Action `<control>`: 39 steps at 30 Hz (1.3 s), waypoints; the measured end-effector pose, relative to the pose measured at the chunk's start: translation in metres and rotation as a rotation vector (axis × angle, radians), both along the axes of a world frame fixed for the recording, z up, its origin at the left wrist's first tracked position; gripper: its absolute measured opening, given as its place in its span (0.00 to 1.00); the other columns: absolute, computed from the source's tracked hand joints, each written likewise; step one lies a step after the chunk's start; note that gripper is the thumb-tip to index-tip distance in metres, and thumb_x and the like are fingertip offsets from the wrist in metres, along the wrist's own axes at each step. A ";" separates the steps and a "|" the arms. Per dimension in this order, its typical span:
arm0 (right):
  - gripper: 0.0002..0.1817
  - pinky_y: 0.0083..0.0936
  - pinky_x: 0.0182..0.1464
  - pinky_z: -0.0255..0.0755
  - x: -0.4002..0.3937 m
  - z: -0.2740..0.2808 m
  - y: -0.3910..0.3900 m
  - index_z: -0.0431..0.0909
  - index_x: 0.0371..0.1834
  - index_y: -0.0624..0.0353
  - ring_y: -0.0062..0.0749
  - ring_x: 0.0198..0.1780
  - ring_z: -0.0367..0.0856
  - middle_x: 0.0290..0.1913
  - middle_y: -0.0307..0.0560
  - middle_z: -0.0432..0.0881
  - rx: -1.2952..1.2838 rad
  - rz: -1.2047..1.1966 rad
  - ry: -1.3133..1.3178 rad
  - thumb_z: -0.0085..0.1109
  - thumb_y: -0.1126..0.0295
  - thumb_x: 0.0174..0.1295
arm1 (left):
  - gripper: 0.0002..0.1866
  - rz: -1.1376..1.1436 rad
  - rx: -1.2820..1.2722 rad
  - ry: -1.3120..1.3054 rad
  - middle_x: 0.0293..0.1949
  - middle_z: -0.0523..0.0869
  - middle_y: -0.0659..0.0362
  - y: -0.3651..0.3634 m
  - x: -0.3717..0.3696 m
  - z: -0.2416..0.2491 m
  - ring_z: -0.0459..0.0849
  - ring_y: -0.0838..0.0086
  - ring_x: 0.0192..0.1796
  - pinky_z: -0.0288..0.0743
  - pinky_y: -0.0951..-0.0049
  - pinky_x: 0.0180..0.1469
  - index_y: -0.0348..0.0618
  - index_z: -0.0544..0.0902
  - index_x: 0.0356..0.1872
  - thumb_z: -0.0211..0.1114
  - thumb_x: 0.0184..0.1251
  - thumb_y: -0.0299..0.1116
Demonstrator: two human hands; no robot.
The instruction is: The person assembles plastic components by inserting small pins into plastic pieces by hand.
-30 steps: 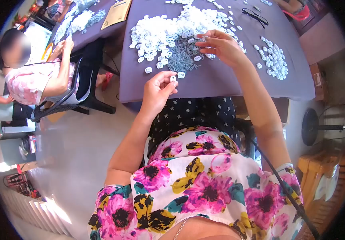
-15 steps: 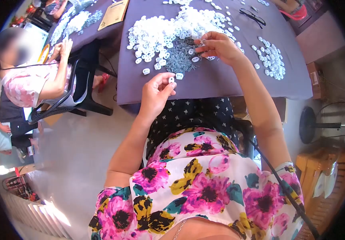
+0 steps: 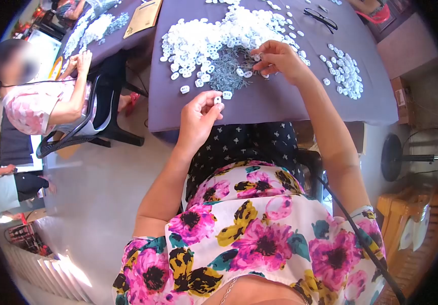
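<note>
Between its thumb and fingers, my left hand [image 3: 199,116] grips a small white plastic piece [image 3: 218,100] with dark holes, close to the table's front edge. A second white piece [image 3: 227,95] with dark marks lies on the cloth just beyond those fingertips. My right hand [image 3: 278,60] is over the right side of a heap of small grey screw-like pieces [image 3: 225,72]. Its thumb and fingers are drawn together; whatever is between them is too small to make out. Behind the grey heap spreads a large pile of white plastic pieces [image 3: 191,40].
A separate group of white pieces [image 3: 348,79] lies on the right of the purple tablecloth [image 3: 290,107]. Black eyeglasses [image 3: 321,18] rest at the back. Another person [image 3: 43,104] sits at the left on a black chair [image 3: 110,129]. At the right stands a fan [image 3: 392,157].
My right hand has stayed over the grey heap, its fingers drawing closer together. My left hand keeps its white piece almost still. A person in the left background has shifted.
</note>
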State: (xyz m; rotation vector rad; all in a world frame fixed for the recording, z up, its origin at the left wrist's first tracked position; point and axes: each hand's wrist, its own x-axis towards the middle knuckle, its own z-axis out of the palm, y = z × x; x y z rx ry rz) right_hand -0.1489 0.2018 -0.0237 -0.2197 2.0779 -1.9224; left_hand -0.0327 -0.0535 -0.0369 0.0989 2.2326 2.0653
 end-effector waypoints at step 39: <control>0.06 0.19 0.34 0.78 0.143 0.027 -0.038 0.77 0.42 0.66 0.23 0.30 0.81 0.32 0.44 0.82 -0.648 -0.002 -0.067 0.58 0.77 0.64 | 0.15 -0.228 0.280 0.080 0.40 0.84 0.56 0.031 0.031 0.054 0.83 0.77 0.40 0.80 0.77 0.44 0.30 0.79 0.51 0.64 0.63 0.19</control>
